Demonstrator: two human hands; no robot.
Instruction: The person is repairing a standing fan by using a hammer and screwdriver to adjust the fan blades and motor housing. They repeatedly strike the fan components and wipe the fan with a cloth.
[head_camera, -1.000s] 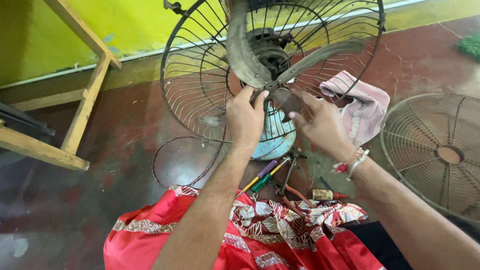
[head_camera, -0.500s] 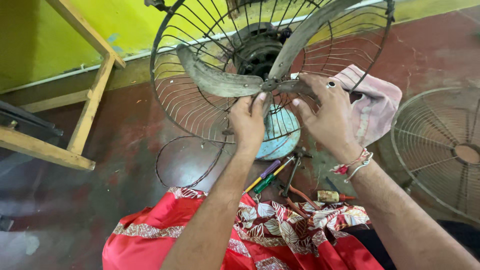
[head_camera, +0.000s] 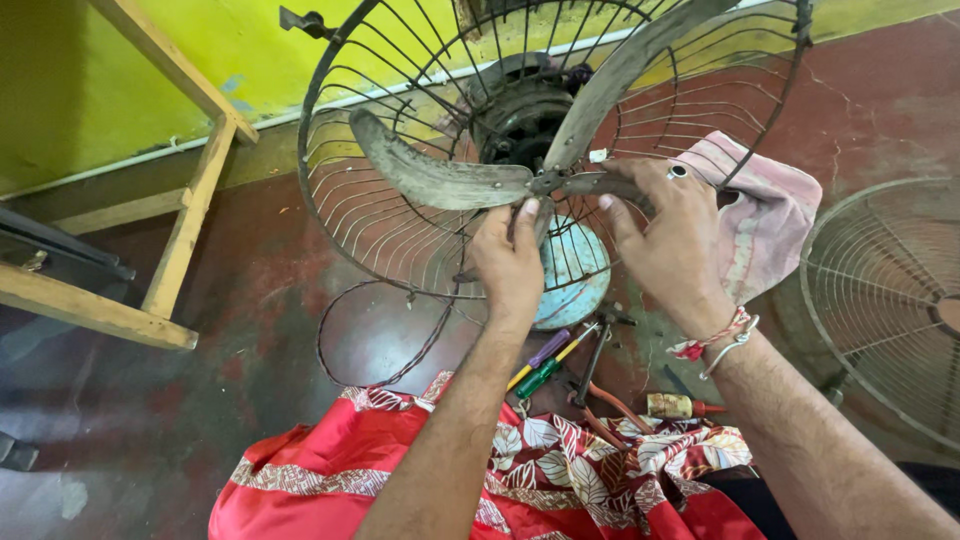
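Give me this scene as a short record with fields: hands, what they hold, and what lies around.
left hand: grips the fan blade assembly at its hub
right hand: holds a blade beside the hub
rear guard: wire cage behind the blades, motor at centre
floor tools: screwdrivers, pliers
cloth: pink, right of the cage
spare guard: lying at far right

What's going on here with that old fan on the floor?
A person has both hands on a dusty fan blade that sits inside the rear wire guard. The left hand pinches near the hub; the right hand grips the other side. Screwdrivers and pliers lie on the floor below, with a pink rag and another guard nearby.
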